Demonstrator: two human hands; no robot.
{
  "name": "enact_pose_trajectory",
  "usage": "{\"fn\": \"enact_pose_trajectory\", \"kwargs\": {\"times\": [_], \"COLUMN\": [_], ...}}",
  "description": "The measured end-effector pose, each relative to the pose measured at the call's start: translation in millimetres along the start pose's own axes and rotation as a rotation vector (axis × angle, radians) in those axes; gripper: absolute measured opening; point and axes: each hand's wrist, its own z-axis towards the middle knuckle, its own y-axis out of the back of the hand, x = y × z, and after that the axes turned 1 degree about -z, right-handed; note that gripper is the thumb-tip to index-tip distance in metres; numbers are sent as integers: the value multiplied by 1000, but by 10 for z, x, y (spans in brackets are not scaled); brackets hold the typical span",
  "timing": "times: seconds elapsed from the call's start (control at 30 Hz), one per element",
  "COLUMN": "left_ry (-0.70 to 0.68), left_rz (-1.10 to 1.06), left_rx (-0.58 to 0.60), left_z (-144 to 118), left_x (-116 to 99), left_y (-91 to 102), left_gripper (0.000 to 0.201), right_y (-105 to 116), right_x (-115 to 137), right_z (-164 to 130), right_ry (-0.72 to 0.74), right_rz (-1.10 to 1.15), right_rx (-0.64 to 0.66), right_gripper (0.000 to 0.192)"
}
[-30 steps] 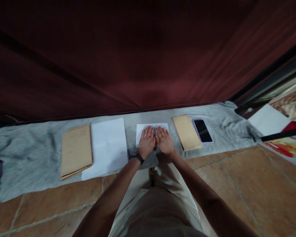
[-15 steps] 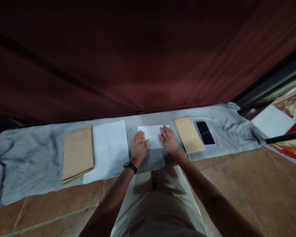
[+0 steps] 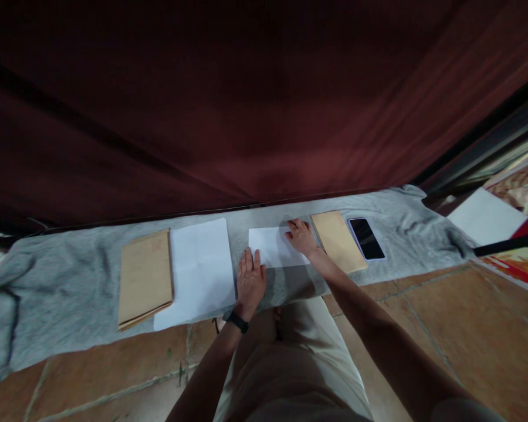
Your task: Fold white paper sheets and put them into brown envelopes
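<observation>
At the centre of the frame a small folded white paper point(image 3: 275, 247) lies on a grey cloth point(image 3: 70, 281) spread along a tiled floor point(image 3: 444, 328). The right hand point(image 3: 301, 237) rests flat on the paper's upper right corner. The left hand point(image 3: 250, 280), a black band at its wrist, lies flat on the cloth just below the paper's lower left corner. Left of it lie a larger white sheet point(image 3: 200, 269) and a brown envelope point(image 3: 145, 276); right of the paper, another brown envelope point(image 3: 338, 239) and a phone point(image 3: 366, 238). A dark red curtain point(image 3: 246, 94) fills the upper frame.
</observation>
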Motion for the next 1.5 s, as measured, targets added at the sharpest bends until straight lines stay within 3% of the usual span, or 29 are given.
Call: {"fn": "enact_pose_trajectory", "kwargs": {"times": [0.2,0.33,0.5,0.67,0.7,0.73,0.9,1.03,1.23,1.4,1.5], "left_ry": [-19,-34,-18,116,160,205,453,636,754,788,778], "left_rz": [-35,-83,-215,-468,-514,-557,-846,-1101,-1158,-1145,-1120], "left_rx": [7,-5,-33,-82,-93,-98,0,62,110,239,261], "left_z": [18,25,29,12,2,-10,-106,-173,-197,-283,-321], "left_x": [58,92,131,151,144,132,-5,-99,-66,-109,-154], "left_y": [-23,-24,-20,20,37,56,125,121,167,250,290], "left_gripper": [51,49,49,50,51,51,53,56,59,64,64], "right_y": [179,269,301,124,58,-12,-296,-370,-414,-316,-255], "right_x": [-13,-100,-281,-367,-351,-324,-127,-44,-44,-23,84], "right_z": [77,105,-73,-502,-597,-688,-1019,-1106,-1201,-1340,-1329], "right_ry": [-89,-104,-116,-201,-302,-341,-391,-348,-321,-248,-51], "right_rz": [110,217,424,755,1074,1176,1313,1319,1180,590,476], "right_rx": [103,172,232,173,77,29,-6,-4,28,-269,-293], "right_gripper": [42,29,16,28,32,38,46,36,23,38,39]}}
